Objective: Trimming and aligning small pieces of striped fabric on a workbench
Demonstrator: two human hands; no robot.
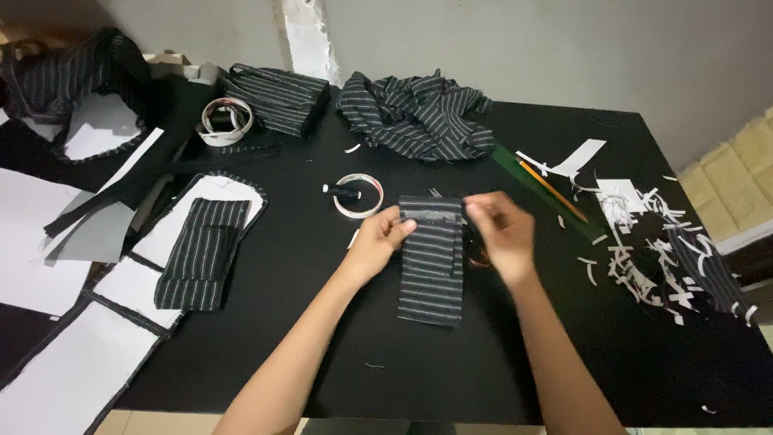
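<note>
Nearest the camera, both forearms reach in over the black table point(322, 346). The striped piece point(432, 262) lies flat at the table's centre, long axis running away from the viewer, between the two hands.

Left hand point(377, 242): fingers pressed together, pinching the piece's upper left edge. Right hand point(503, 234): fingers curled at the upper right corner; motion blur hides whether they pinch the cloth or a strip along the top edge, so the grip cannot be told.

Handling, as a judgement: the piece is light, thin woven fabric, soft and limp. It will fold or shift under slight pull and has no fragile parts. Hold it at the edges or corners with two hands and keep it flat on the table; a one-point grip would let it droop.

Just behind the hands lies a tape roll point(358, 196). Left of it, a second striped piece point(200, 254) rests on white paper point(32, 242). To the right are a green ruler point(547, 193) with a pencil point(551, 190) on it, and paper scraps point(644, 258).

At the far edge lie a crumpled fabric heap point(415, 114), a folded stack point(278, 98) and another tape roll point(225, 121).
</note>
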